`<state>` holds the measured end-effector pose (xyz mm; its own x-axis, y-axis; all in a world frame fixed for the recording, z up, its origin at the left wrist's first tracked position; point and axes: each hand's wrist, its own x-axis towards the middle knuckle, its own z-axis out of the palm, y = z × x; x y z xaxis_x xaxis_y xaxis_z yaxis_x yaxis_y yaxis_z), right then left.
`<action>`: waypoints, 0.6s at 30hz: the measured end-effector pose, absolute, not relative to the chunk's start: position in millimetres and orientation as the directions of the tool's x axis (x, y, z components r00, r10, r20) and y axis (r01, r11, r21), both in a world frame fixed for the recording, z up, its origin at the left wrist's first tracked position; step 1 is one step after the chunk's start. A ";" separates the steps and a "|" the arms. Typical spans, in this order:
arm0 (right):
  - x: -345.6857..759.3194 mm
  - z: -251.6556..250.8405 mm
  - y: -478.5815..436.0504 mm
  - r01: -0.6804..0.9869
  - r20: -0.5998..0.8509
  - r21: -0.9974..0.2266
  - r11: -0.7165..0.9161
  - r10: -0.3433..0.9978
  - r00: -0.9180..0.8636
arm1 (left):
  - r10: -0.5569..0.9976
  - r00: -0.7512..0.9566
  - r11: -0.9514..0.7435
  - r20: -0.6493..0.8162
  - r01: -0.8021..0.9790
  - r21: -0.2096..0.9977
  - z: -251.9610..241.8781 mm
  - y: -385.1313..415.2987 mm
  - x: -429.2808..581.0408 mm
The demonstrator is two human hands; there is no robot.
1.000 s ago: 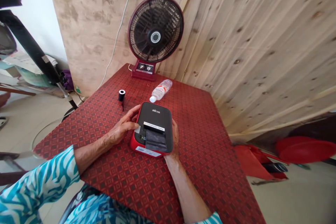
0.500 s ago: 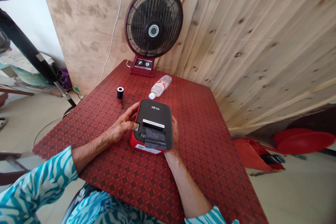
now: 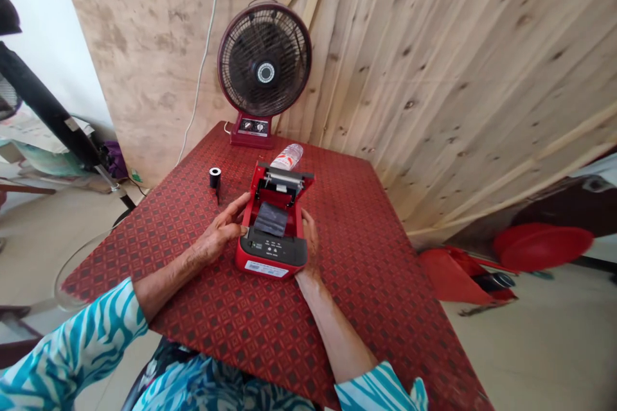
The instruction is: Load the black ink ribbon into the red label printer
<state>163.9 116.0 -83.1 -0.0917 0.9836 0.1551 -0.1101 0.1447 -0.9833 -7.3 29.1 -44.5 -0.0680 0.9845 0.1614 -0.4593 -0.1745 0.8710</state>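
While its lid (image 3: 289, 173) stands raised and tilted back toward the far edge, the red-and-black printer (image 3: 279, 242) sits on the red patterned worktop (image 3: 385, 282), closer to the near edge than to the far one. Both hands are on it, one from each side. The left hand (image 3: 219, 237) has its grip clamped on the printer's left side, the fingers stretched forward along the wall and the thumb (image 3: 236, 230) at the left end of the front panel. The right hand (image 3: 311, 241) has its grip clamped on the right side, fingers lying along that wall; how far they curl beneath cannot be told. Inside the open body a dark strip (image 3: 271, 219) reaches forward onto the panel, and a white label (image 3: 266, 268) is stuck on the front face. Behind the raised lid, which hides its lower end, a clear bottle (image 3: 288, 157) with a red-and-white label lies on its side. A small dark roll (image 3: 214, 180) stands upright near the left edge, well apart from the bottle, its loose tail (image 3: 219, 192) trailing toward the near edge. By the far left corner stands a maroon fan (image 3: 265, 74), its control base near the far edge, and a pale cable (image 3: 205, 58) runs down the wooden board (image 3: 144, 32) to its left.
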 end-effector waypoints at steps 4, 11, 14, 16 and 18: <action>161.0 -76.5 114.2 -0.120 0.112 -0.988 0.102 0.990 -0.080 | 0.984 -0.083 -0.179 0.159 -0.378 0.908 -46.2 29.3 -10.9; 162.1 -79.2 117.4 -0.143 0.133 -0.983 0.118 0.986 -0.097 | 0.893 -0.219 -0.320 0.393 0.306 0.897 -14.4 11.4 -14.6; 162.6 -77.8 117.9 -0.118 0.184 -0.978 0.173 0.979 -0.089 | 0.809 -0.037 -0.451 0.587 0.602 0.659 8.6 1.1 -5.7; 162.7 -76.9 118.2 -0.120 0.212 -0.972 0.200 0.972 -0.100 | 0.783 0.180 -0.532 0.596 0.689 0.492 20.1 -0.9 2.1; 162.2 -77.3 118.8 -0.144 0.222 -0.968 0.205 0.969 -0.110 | 0.777 0.335 -0.568 0.534 0.737 0.365 26.5 2.3 7.9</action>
